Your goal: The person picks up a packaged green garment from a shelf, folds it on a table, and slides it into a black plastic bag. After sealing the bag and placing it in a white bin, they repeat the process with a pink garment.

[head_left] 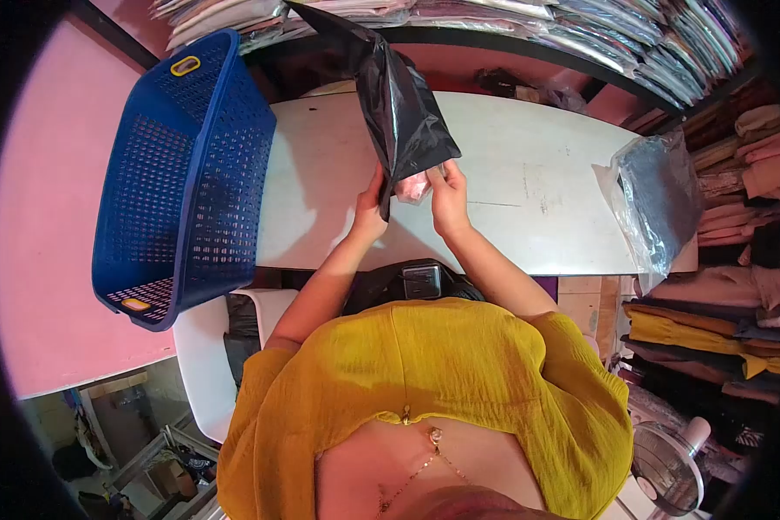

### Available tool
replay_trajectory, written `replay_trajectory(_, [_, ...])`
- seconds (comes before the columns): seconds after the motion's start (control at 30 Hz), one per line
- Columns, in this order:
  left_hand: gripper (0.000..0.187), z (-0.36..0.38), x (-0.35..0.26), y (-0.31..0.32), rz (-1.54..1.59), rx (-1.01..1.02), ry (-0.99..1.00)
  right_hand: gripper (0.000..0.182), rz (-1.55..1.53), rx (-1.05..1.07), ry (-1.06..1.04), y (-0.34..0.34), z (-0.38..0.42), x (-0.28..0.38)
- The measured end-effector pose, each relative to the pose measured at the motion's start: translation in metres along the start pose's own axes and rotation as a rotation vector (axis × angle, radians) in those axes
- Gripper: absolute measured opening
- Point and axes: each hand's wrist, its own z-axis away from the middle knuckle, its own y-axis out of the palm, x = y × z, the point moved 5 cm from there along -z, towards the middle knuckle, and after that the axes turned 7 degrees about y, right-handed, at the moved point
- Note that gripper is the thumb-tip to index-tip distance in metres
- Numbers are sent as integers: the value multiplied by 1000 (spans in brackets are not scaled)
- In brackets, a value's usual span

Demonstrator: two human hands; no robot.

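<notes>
Where the black plastic bag [403, 104] hangs open-end down above the near middle of the white table [529, 173], both hands grip its lower edge, and a pink item [413, 185] shows at the mouth between them. Left hand [371, 212]: fingers closed on the bag's left edge, thumb side up. Right hand [449, 198]: fingers pinched shut on the right edge of the mouth, touching the pink item; whether they hold the item itself cannot be told. Bag rises tilted up and left from the hands. Blue perforated basket [186, 173] lies at the table's left end, well apart from the hands. Clear plastic bag with dark contents [659, 199] sits at the table's right end. Shelves of folded cloth [737, 217] stand along the right, more stacks [511, 17] behind the table.
</notes>
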Motion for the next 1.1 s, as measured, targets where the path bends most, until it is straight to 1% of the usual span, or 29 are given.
replay_trajectory(0.03, [55,0,-1,4,83,-3,-47,18,4,-4,-2,-4,-3,-4])
replay_trajectory(0.07, [55,3,-3,6,88,2,-47,18,78,-38,-12,-12,-9,-13])
replay_trajectory(0.13, [41,18,12,18,206,85,-334,19,151,-85,-22,-24,-20,-26])
replay_trajectory(0.17, [41,26,23,22,210,96,-336,21,339,-115,-98,-28,-24,-28])
replay_trajectory(0.2, [31,45,53,30,339,142,-615,23,527,-143,-173,-30,-25,-27])
replay_trajectory(0.23, [23,62,68,38,465,186,-894,20,658,-103,-326,-22,-22,-13])
replay_trajectory(0.27, [27,69,72,40,508,136,-832,26,945,-91,-299,-28,-31,-34])
replay_trajectory(0.3, [27,70,66,39,509,138,-832,32,1232,-72,-267,-25,-35,-42])
replay_trajectory(0.33, [27,72,61,37,595,126,-860,48,1306,15,-37,-26,-39,-58])
replay_trajectory(0.37, [28,74,55,36,681,110,-889,48,1306,19,-35,-30,-41,-60])
replay_trajectory(0.4, [15,76,60,39,740,-1,-836,52,1231,233,-32,-18,-37,-50])
replay_trajectory(0.43, [15,80,70,33,740,-11,-840,57,1146,446,-28,-6,-32,-48])
replay_trajectory(0.47, [17,83,79,23,709,53,-831,52,1275,386,-440,-2,-34,-52])
replay_trajectory(0.5, [20,88,84,17,678,116,-825,52,1273,400,-435,-8,-38,-66])
replay_trajectory(0.53, [28,91,78,4,631,-77,-938,46,1176,299,-516,-16,-41,-67])
replay_trajectory(0.57, [28,89,66,-2,632,-83,-946,40,1078,194,-593,-27,-43,-68])
replay_trajectory(0.6, [30,83,55,-14,693,-287,-893,40,1078,199,-586,-28,-39,-59])
replay_trajectory(0.63, [32,80,51,-24,749,-489,-831,42,1071,149,-452,-30,-36,-43])
replay_trajectory(0.67, [35,86,69,-31,707,-509,-798,43,1064,101,-318,-34,-34,-35])
replay_trajectory(0.7, [35,92,80,-32,709,-515,-804,43,1067,107,-313,-41,-38,-48])
replay_trajectory(0.77, [34,95,90,-34,637,-503,-714,45,1167,-13,-440,-58,-51,-76])
replay_trajectory(0.8, [36,97,93,-30,571,-449,-761,45,1169,-6,-442,-58,-48,-66])
replay_trajectory(0.87, [34,97,75,-23,547,-415,-801,52,1391,188,-559,-43,-33,-44])
replay_trajectory(0.9, [33,99,69,-20,522,-373,-843,52,1389,192,-558,-46,-37,-46])
replay_trajectory(0.93, [29,103,70,-19,485,-355,-845,54,1378,215,-524,-49,-44,-50])
replay_trajectory(0.97, [29,105,68,-18,485,-355,-851,56,1369,236,-486,-55,-46,-54])
replay_trajectory(1.0, [27,108,68,-16,463,-357,-885,53,1401,283,-368,-59,-44,-53])
replay_trajectory(1.03, [26,109,68,-15,441,-360,-915,53,1403,282,-366,-60,-41,-54])
replay_trajectory(1.1, [28,108,63,-14,449,-316,-911,49,1405,181,-475,-59,-35,-50])
